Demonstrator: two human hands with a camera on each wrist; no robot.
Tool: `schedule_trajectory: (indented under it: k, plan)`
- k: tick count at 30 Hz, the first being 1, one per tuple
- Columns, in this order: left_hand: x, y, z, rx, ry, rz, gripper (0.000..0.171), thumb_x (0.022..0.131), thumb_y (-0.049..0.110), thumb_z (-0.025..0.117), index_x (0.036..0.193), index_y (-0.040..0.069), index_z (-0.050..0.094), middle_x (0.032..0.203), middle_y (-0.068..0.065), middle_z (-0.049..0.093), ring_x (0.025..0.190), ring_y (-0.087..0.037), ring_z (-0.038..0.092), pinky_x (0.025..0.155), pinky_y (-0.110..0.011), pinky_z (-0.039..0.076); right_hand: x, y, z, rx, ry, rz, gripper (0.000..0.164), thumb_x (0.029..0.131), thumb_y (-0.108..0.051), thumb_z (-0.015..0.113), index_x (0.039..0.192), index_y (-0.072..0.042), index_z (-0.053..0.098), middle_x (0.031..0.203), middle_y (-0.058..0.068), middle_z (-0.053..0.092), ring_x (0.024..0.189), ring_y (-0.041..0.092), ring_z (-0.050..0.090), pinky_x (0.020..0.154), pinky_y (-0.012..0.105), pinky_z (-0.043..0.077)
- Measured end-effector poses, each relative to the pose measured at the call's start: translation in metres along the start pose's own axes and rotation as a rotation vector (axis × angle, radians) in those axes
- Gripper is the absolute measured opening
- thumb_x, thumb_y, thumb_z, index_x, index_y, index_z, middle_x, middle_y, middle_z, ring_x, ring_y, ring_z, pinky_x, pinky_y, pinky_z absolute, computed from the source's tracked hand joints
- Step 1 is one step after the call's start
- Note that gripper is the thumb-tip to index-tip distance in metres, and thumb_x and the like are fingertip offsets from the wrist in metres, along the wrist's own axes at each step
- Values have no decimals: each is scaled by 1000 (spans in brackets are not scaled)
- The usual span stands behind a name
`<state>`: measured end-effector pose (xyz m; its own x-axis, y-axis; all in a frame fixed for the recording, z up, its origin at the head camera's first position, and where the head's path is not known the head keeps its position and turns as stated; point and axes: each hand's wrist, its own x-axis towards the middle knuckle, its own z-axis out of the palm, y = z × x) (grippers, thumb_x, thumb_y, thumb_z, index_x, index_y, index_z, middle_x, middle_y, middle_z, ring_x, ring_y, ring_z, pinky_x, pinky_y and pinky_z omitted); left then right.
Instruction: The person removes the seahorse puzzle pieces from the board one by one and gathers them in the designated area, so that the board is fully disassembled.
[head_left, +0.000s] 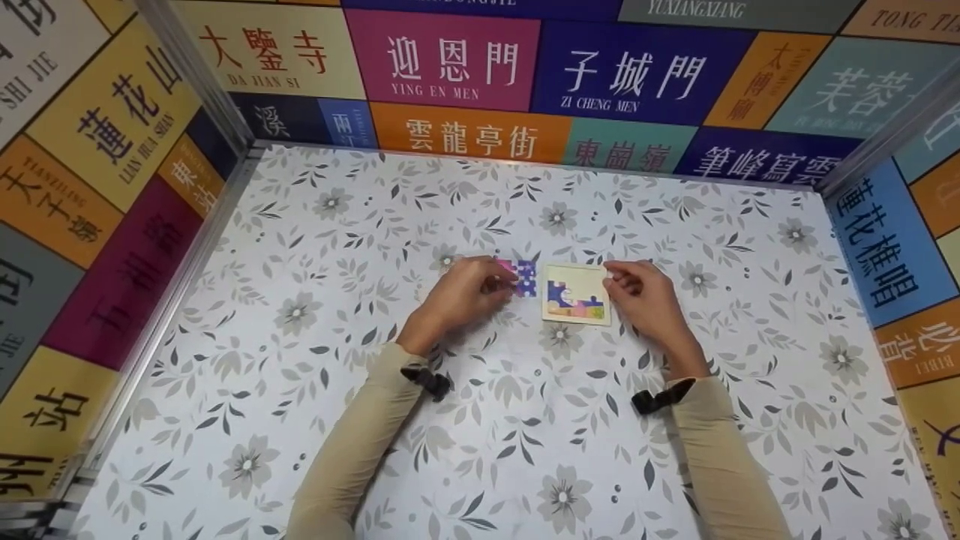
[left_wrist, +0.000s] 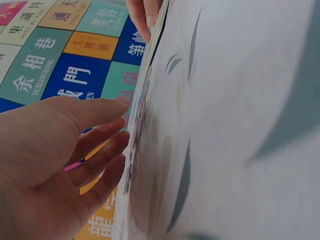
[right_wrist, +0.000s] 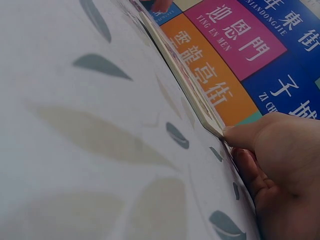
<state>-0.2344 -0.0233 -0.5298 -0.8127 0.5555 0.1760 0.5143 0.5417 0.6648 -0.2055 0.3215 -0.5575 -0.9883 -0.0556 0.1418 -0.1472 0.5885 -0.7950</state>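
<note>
A small square jigsaw board (head_left: 576,322) with a pale rim lies flat on the table. Purple, yellow and pink pieces (head_left: 587,310) fill its lower part, while its upper part shows bare cream backing. My right hand (head_left: 646,296) pinches the board's upper right edge between thumb and curled fingers; the right wrist view shows the thumb against the board's corner (right_wrist: 212,127). Left of the board lie loose purple and pink jigsaw pieces (head_left: 526,279). Over their left side hovers or rests my left hand (head_left: 469,292), fingers loosely bent and apart from the thumb. Contact is unclear.
The table (head_left: 525,405) has a white covering printed with grey flowers and leaves. Upright panels (head_left: 442,60) with coloured lettered blocks enclose its back and both sides. Black straps (head_left: 427,381) sit on both wrists, over beige sleeves (head_left: 352,450).
</note>
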Motion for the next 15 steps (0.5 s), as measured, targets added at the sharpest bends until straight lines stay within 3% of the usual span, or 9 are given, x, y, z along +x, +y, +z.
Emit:
schedule_trajectory:
  k: [6,15]
  plan:
    - [13,10,14,-19,-39,35,26,97,11,80,122,6,81,115,-10,79,101,-22,75,93,-33,61,0,1,0,-9,0,0,32,105,-16,72,134,-6,75,112,15,68,95,13,63,78,7,50]
    - [31,28,34,76,-27,44,25,97,14,77,121,12,83,115,-5,79,104,-20,71,94,-36,58,1,1,0,-9,-7,-2,33,104,-17,73,135,-5,74,111,14,68,95,16,64,78,8,50]
